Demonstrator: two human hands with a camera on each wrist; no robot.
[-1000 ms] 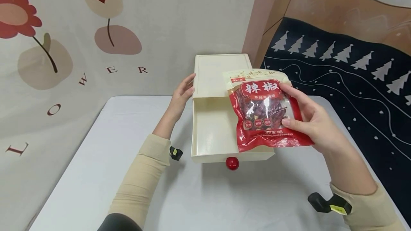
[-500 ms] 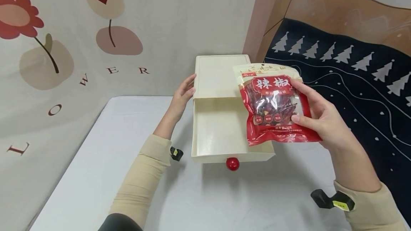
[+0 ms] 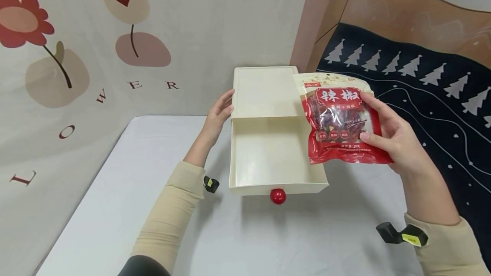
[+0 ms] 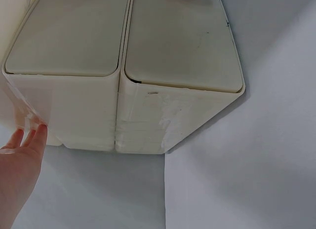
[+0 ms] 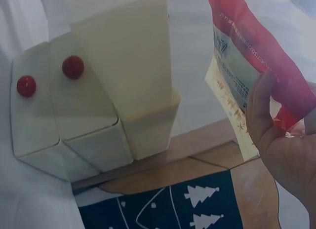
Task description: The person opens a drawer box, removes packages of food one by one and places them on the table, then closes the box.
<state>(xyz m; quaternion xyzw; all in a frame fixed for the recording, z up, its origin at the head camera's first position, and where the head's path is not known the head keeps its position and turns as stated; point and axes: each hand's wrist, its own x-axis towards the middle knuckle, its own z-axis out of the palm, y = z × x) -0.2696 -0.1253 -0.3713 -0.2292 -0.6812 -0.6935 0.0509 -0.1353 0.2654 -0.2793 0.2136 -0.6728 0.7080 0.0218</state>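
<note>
My right hand (image 3: 400, 139) pinches a red and cream bag of dried chillies (image 3: 331, 118) by its right side, thumb on the front and fingers behind. The bag is held up above the right side of a pulled-out drawer (image 3: 268, 152), overlapping its edge in the head view. That drawer is the top one of a cream drawer cabinet (image 3: 264, 90), has a red ball knob (image 3: 278, 196), and looks bare inside where it shows. My left hand (image 3: 218, 116) rests against the cabinet's left side with fingers extended; the left wrist view also shows its fingertips (image 4: 37, 135) at that wall.
Beneath the open drawer, two closed drawers with a red knob (image 5: 73, 67) each show in the right wrist view. The cabinet stands on a white-covered table (image 3: 153, 152) against a flower-printed wall (image 3: 211, 33). A dark tree-patterned cloth (image 3: 414, 97) hangs at the right.
My right hand has carried the bag of chillies to the right and slightly farther back, uncovering more of the drawer. My left hand has stayed at the cabinet's side.
</note>
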